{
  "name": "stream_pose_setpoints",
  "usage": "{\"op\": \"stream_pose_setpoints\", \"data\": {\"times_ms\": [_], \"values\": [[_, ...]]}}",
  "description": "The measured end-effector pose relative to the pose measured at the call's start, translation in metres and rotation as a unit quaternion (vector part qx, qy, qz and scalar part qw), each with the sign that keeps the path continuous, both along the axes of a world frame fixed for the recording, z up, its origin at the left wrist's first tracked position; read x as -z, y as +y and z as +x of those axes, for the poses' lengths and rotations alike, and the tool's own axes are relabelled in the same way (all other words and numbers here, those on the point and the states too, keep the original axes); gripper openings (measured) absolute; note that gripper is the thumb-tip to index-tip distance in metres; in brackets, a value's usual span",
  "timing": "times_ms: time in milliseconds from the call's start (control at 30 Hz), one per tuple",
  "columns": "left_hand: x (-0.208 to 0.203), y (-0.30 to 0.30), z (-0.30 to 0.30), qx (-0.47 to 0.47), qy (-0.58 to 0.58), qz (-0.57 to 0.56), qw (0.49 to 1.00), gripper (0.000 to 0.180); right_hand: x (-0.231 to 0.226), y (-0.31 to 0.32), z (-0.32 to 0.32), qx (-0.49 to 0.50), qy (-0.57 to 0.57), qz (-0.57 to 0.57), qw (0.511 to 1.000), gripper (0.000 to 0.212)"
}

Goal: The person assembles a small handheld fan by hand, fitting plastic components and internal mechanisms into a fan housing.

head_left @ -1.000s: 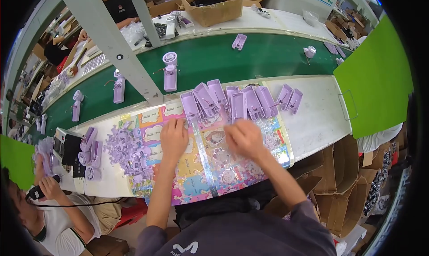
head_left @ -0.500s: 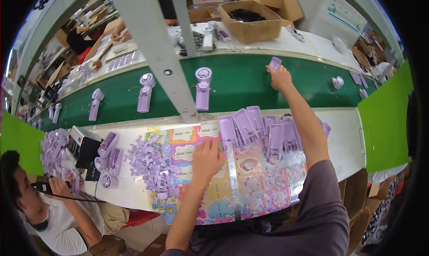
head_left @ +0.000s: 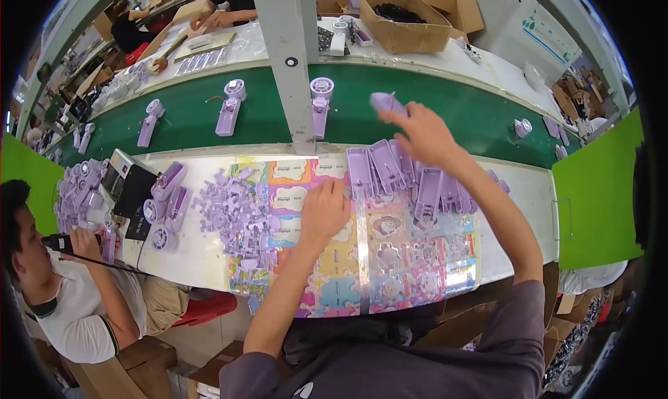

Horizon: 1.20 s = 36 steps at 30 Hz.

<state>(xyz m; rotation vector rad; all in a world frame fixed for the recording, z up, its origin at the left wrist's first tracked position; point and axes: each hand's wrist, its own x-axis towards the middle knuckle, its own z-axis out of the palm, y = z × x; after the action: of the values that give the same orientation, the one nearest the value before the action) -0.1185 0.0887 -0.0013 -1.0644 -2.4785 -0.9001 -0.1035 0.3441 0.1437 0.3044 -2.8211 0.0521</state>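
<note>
Above the green conveyor belt, my right hand grips a light purple fan handle shell between thumb and fingers. My left hand rests on the colourful printed sheets, fingers forward and partly foreshortened, with nothing visible in them. Just right of it lies a row of open purple handle shells, partly hidden by my right forearm. To its left is a heap of small purple plastic parts. A handheld fan with a round head lies on the belt, partly behind the post.
An upright grey post stands at the bench's far edge. More fans lie along the belt. At left, a seated co-worker holds a black tool beside a black box. A cardboard carton sits beyond the belt.
My right hand has moved left over the belt with the purple shell, which is now tilted. My left hand stays on the sheets. The whole view has shifted slightly.
</note>
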Motion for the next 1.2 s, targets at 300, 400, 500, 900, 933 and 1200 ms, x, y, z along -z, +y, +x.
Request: {"op": "stream_pose_setpoints", "data": {"times_ms": [300,400,500,900,933,1200], "values": [[-0.011,-0.024,0.029,-0.104,-0.021,0.168,0.980,0.047,0.036,-0.082,0.149,-0.152,-0.081,0.004,0.985,0.053],[-0.023,-0.039,0.064,-0.021,-0.133,0.174,0.976,0.047,0.039,-0.081,0.170,-0.161,-0.174,0.002,0.971,0.056],[-0.018,-0.045,0.091,0.033,-0.086,0.066,0.994,0.044,0.036,-0.077,0.164,-0.162,-0.226,0.009,0.961,0.051],[0.006,-0.042,0.093,0.067,-0.183,0.123,0.973,0.046,0.076,-0.215,0.023,-0.222,0.009,-0.202,0.954,0.036],[0.015,-0.043,0.093,0.036,-0.161,0.107,0.980,0.050,0.094,-0.225,0.014,-0.214,-0.022,-0.191,0.958,0.032],[0.028,-0.049,0.090,0.056,-0.197,0.050,0.978,0.057,0.070,-0.209,0.051,-0.158,0.013,-0.350,0.923,0.020]]}}
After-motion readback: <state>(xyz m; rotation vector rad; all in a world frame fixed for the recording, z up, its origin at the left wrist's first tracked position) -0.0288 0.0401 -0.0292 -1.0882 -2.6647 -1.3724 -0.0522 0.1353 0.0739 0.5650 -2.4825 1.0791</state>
